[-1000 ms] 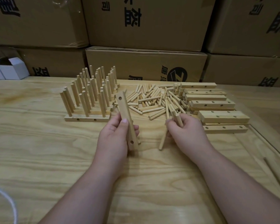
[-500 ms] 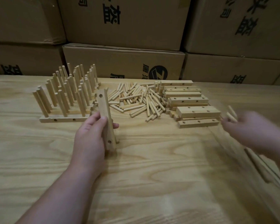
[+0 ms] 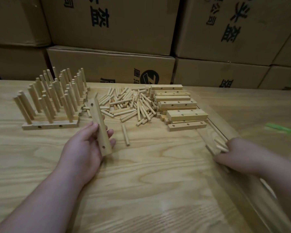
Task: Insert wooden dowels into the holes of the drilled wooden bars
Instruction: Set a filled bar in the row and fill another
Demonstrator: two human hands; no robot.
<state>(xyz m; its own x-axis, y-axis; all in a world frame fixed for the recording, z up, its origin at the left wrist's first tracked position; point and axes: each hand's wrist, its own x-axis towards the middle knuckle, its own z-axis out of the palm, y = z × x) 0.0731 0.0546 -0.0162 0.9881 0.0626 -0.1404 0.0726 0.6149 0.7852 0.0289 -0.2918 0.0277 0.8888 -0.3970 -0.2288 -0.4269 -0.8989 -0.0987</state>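
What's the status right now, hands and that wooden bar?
Left hand grips drilled bar, holes empty. Right hand off at table's right edge, holding dowels. One loose dowel beside bar; nothing blocking.

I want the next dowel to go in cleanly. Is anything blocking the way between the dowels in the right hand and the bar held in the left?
Nothing visible blocks it. The right hand grips dowels far right, the left hand holds the drilled bar. Between them lies bare table and one loose dowel, flat and low.
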